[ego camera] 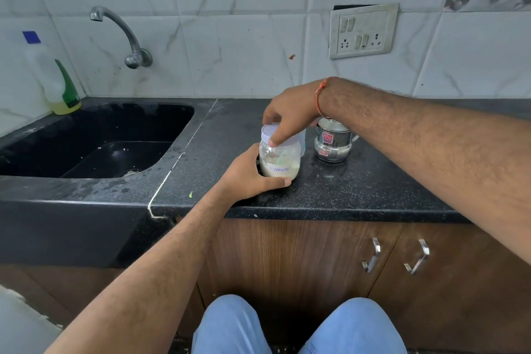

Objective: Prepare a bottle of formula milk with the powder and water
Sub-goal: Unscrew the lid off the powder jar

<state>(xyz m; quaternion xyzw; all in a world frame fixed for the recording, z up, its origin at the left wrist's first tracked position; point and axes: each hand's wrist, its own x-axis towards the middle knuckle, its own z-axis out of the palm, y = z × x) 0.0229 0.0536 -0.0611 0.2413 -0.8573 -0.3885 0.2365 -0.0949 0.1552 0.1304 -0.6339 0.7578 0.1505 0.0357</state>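
A clear jar (280, 164) labelled "Formula", partly filled with pale powder, stands on the black counter (359, 190). My left hand (253, 178) grips the jar's lower body from the left, thumb across its front. My right hand (287, 118) reaches in from the right and grips the jar's white lid (283, 135) from above, fingers curled over its rim. Just behind the jar a pale translucent object (302, 142) peeks out, mostly hidden. A small steel pot (333, 142) with a red sticker stands to the right, under my right wrist.
A black sink (94, 141) lies to the left, with a curved steel tap (120, 34) on the tiled wall above it. A dish-soap bottle (57, 80) stands in the back left corner. A switch and socket plate (363, 30) hangs on the wall. Wooden cabinet doors (316, 253) sit below the counter.
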